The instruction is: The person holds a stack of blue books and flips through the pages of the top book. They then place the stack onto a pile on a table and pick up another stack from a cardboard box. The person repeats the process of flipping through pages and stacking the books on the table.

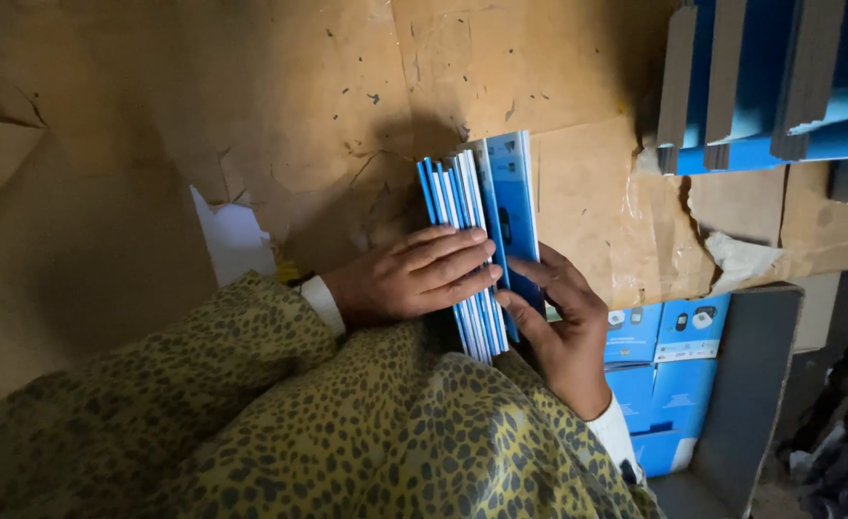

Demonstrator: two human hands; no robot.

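Both hands grasp the blue card stack (482, 231), left hand (414, 279) at 9 o'clock, right hand (563, 327) at 4; squeeze evenly w/ edges flush on the cardboard (299, 115).

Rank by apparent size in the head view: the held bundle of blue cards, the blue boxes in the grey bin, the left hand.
1. blue boxes
2. bundle of blue cards, perhaps only nearer
3. left hand

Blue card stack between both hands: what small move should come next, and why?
Probably a gentle squeeze and tap to square the blue card stack. Its top edges fan out unevenly, and the rightmost card stands taller. The left hand lies flat on one face, the right hand cups the other, over the cardboard sheet.
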